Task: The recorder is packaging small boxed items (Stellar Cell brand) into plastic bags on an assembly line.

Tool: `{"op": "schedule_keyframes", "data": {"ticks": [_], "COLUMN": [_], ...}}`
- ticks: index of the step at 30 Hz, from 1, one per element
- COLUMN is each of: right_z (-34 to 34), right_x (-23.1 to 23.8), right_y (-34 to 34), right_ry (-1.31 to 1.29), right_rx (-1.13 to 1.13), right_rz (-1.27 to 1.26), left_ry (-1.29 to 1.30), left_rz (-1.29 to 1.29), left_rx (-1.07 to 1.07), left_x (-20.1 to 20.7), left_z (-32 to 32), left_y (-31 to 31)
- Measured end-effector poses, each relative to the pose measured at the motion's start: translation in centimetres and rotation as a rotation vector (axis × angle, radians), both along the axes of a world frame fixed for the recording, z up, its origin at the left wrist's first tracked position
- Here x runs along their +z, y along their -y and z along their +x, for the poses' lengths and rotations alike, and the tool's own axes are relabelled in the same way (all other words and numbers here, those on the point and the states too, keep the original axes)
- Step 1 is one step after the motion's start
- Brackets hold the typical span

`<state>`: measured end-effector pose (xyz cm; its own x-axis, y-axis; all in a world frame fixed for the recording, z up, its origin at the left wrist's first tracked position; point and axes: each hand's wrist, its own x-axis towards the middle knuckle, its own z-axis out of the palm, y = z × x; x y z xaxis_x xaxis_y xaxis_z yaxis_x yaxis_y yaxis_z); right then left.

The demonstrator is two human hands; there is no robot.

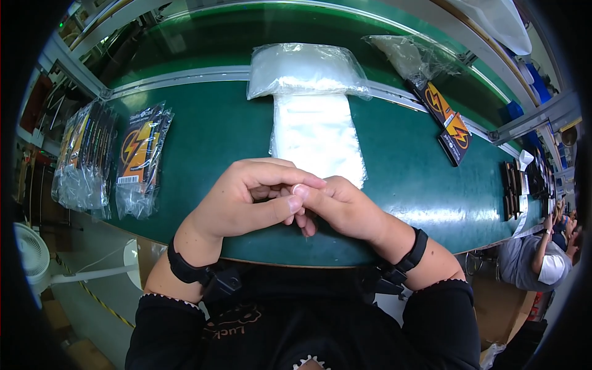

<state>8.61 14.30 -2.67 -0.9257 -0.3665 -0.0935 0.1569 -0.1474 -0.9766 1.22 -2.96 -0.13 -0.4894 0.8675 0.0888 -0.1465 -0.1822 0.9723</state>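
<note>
My left hand (pixel 240 194) and my right hand (pixel 345 206) are clasped together over the front part of the green table. The left fingers curl over the right ones, and the tips of both thumbs come close at the middle. No object shows between them; the inner fingers are partly hidden. Just beyond my hands lies a stack of clear flat plastic bags (pixel 317 132). Behind it, a larger clear plastic package (pixel 308 71) rests across the metal rail.
At left stand a row of bagged black-and-orange packs (pixel 83 157) and another bagged pack (pixel 140 157). Two black-and-orange boxes (pixel 455 140) lie at the right, near a crumpled clear bag (pixel 401 55). A white fan (pixel 32 253) is at far left; another person (pixel 533 262) sits at far right.
</note>
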Motion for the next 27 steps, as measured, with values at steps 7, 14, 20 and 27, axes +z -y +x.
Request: {"op": "schedule_keyframes", "data": {"ticks": [7, 14, 20, 27], "right_z": [-0.1, -0.2, -0.1, 0.0], "right_x": [0.3, 0.8, 0.9, 1.0], "right_y": [0.3, 0.0, -0.6, -0.7], "right_ry": [0.074, 0.086, 0.073, 0.072], "right_rx": [-0.005, -0.011, 0.124, 0.173], "right_rz": [-0.027, -0.046, -0.211, -0.155], "left_ry": [-0.043, -0.045, 0.346, 0.630], "left_rz": [0.017, 0.016, 0.356, 0.537], "left_rx": [0.001, 0.072, 0.102, -0.086], "left_x": [-0.6, -0.5, -0.6, -1.2], "left_z": [-0.3, -0.3, -1.6, -2.9], "left_y": [0.2, 0.0, 0.3, 0.6]}}
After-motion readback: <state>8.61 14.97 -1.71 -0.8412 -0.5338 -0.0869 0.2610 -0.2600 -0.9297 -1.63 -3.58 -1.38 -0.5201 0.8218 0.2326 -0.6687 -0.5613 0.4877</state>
